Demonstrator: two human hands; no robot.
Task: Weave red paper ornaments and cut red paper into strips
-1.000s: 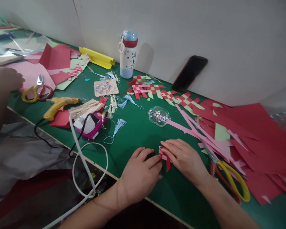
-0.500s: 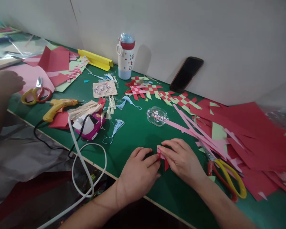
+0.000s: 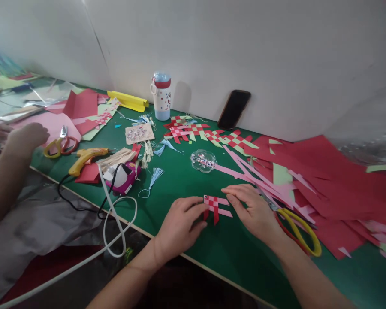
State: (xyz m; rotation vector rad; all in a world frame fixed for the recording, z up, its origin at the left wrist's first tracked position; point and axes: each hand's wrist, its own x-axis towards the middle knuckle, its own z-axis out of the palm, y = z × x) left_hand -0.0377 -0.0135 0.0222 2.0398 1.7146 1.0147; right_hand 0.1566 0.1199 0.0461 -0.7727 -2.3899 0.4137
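Note:
A small woven paper fish (image 3: pixel 215 201) of red and pink strips, with a googly eye at its upper left corner, lies on the green table between my hands. My left hand (image 3: pixel 182 221) has its fingertips on the fish's left edge, holding it. To the right, my right hand (image 3: pixel 254 212) is just off the pink strip ends, its fingers stretched out and nothing visible in them. Beyond the fish is a clear flower-shaped dish (image 3: pixel 203 161) of googly eyes. Yellow-and-red scissors (image 3: pixel 297 229) lie beside my right forearm.
Red paper sheets (image 3: pixel 334 180) and pink strips (image 3: pixel 241 174) spread rightward. Woven pieces (image 3: pixel 215 136), a phone (image 3: pixel 234 109) and a bottle (image 3: pixel 162 96) are along the wall. Leftward are a glue gun (image 3: pixel 86 159), a white cable (image 3: pixel 111 214) and another person's hand (image 3: pixel 27 137).
My right hand has moved off the fish to the right, uncovering its weave and eye. My left hand stays at its left edge. The camera view has shifted.

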